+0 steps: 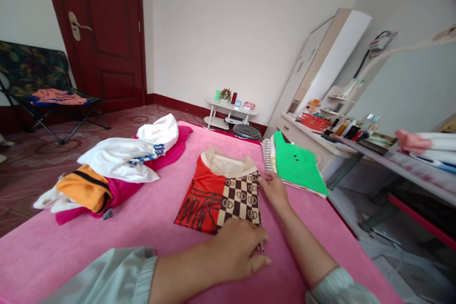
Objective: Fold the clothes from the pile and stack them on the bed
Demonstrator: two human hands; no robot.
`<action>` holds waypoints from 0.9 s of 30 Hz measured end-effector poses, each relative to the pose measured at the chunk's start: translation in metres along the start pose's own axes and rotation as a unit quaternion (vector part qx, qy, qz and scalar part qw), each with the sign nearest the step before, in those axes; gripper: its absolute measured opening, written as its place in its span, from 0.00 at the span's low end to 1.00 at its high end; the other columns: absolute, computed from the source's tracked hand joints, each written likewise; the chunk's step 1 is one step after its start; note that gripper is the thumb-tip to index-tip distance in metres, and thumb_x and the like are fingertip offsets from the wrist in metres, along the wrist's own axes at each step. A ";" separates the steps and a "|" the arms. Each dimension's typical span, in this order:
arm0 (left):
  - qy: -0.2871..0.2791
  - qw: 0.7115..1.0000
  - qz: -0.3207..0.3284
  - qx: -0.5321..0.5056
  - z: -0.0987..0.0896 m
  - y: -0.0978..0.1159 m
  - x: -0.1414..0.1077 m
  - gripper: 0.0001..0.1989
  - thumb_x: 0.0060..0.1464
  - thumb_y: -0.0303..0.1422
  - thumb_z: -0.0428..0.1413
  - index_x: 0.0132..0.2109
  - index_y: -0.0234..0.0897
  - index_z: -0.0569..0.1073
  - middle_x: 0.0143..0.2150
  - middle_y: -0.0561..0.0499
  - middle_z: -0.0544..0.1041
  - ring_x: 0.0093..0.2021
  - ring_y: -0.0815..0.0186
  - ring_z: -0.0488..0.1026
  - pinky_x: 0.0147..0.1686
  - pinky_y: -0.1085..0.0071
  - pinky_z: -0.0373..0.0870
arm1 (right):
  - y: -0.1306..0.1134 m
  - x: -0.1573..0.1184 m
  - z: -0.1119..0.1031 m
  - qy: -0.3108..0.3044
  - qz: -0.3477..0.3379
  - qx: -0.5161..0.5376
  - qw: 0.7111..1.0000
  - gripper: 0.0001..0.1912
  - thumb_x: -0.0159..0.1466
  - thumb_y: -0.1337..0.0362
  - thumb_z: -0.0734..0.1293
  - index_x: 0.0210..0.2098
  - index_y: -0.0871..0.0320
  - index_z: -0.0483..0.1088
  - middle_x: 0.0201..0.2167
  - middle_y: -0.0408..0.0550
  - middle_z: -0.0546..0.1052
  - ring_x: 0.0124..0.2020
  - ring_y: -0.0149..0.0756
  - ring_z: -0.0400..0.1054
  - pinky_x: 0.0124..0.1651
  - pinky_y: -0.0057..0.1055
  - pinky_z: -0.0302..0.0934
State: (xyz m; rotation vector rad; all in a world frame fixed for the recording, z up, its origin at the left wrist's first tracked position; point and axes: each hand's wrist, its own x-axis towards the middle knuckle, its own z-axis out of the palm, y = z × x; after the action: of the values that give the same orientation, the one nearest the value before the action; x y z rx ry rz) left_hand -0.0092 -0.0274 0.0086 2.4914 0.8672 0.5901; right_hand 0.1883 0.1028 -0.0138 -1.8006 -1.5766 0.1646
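Observation:
A folded shirt [213,194], red on one side and brown-and-cream checked on the other, lies flat with its pale sheer collar facing away from me. My left hand [242,249] reaches across its lower right corner, fingers curled, with a bit of the checked cloth showing between thumb and fingers. At the upper right edge, beside the collar, my right hand [275,191] pinches the side of the same shirt. Its fingertips are partly hidden by the hand itself.
Pink bedding [142,237] lies under everything. Left is a loose heap with a white garment [121,156], an orange garment [85,187] and magenta cloth [124,194]. Right is a stack topped by a green garment [297,164]. A cluttered dressing table [317,137] stands beyond.

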 end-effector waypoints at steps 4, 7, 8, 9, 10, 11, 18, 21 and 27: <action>0.037 0.998 -0.040 -0.018 -0.023 -0.015 0.006 0.10 0.57 0.37 0.51 0.41 0.43 0.76 0.36 0.52 0.79 0.37 0.64 0.75 0.36 0.73 0.66 | 0.002 0.001 0.010 -0.027 -0.028 0.027 0.999 0.17 0.57 0.59 0.63 0.43 0.58 0.70 0.39 0.50 0.77 0.38 0.39 0.72 0.41 0.32 0.65; 0.073 0.991 -0.100 0.043 -0.040 -0.043 0.011 0.12 0.57 0.37 0.51 0.44 0.42 0.76 0.40 0.49 0.78 0.42 0.61 0.74 0.42 0.69 0.67 | 0.004 0.004 0.016 -0.026 -0.040 0.061 0.997 0.17 0.56 0.61 0.63 0.44 0.59 0.70 0.40 0.51 0.77 0.39 0.39 0.72 0.43 0.33 0.64; 0.079 0.988 -0.119 0.064 -0.044 -0.054 0.011 0.14 0.55 0.38 0.52 0.46 0.42 0.75 0.44 0.47 0.77 0.46 0.59 0.73 0.45 0.68 0.66 | 0.005 0.005 0.017 -0.023 -0.041 0.078 0.996 0.18 0.57 0.61 0.63 0.46 0.60 0.69 0.41 0.51 0.77 0.40 0.38 0.72 0.44 0.33 0.64; 0.080 0.985 -0.134 0.080 -0.046 -0.066 0.011 0.17 0.54 0.39 0.53 0.49 0.41 0.74 0.49 0.46 0.75 0.50 0.57 0.71 0.48 0.66 0.65 | 0.006 0.006 0.018 -0.026 -0.043 0.095 0.994 0.20 0.57 0.61 0.63 0.48 0.61 0.69 0.42 0.52 0.76 0.40 0.38 0.72 0.45 0.34 0.64; 0.074 0.983 -0.143 0.092 -0.047 -0.077 0.011 0.21 0.54 0.41 0.54 0.53 0.40 0.72 0.55 0.44 0.71 0.54 0.56 0.68 0.52 0.65 0.63 | 0.006 0.007 0.019 -0.040 -0.055 0.104 0.992 0.20 0.57 0.62 0.63 0.49 0.61 0.68 0.43 0.53 0.76 0.41 0.38 0.71 0.46 0.34 0.63; 0.063 0.982 -0.147 0.100 -0.047 -0.088 0.010 0.24 0.54 0.42 0.53 0.56 0.39 0.70 0.59 0.43 0.67 0.58 0.55 0.65 0.55 0.63 0.60 | 0.005 0.007 0.020 -0.065 -0.075 0.101 0.990 0.20 0.57 0.63 0.63 0.49 0.61 0.69 0.44 0.52 0.76 0.43 0.37 0.71 0.47 0.33 0.63; 0.019 0.990 -0.125 0.066 -0.052 -0.114 0.009 0.25 0.55 0.46 0.51 0.57 0.42 0.70 0.61 0.46 0.66 0.60 0.54 0.63 0.58 0.62 0.57 | -0.018 -0.007 0.006 -0.142 -0.120 -0.076 0.980 0.14 0.56 0.67 0.63 0.42 0.56 0.74 0.45 0.49 0.75 0.47 0.39 0.68 0.48 0.32 0.60; 0.093 0.972 -0.216 0.025 -0.076 -0.124 0.009 0.14 0.53 0.40 0.53 0.43 0.41 0.78 0.44 0.49 0.79 0.44 0.58 0.74 0.45 0.68 0.67 | -0.023 -0.015 -0.006 -0.095 -0.067 -0.096 0.989 0.14 0.58 0.65 0.62 0.43 0.55 0.73 0.42 0.49 0.76 0.43 0.39 0.70 0.42 0.32 0.61; 0.206 0.907 -0.368 0.003 -0.107 -0.169 -0.004 0.12 0.49 0.33 0.56 0.40 0.32 0.77 0.31 0.46 0.79 0.32 0.61 0.76 0.32 0.72 0.68 | -0.004 -0.021 -0.011 -0.101 0.006 -0.008 0.995 0.20 0.57 0.63 0.64 0.48 0.63 0.69 0.38 0.53 0.78 0.39 0.40 0.73 0.40 0.32 0.64</action>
State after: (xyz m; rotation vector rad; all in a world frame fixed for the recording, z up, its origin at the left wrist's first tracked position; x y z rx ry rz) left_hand -0.1476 0.1173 0.0064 1.8297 1.8380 0.8276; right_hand 0.1856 0.0790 -0.0111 -1.8540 -1.7115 0.3508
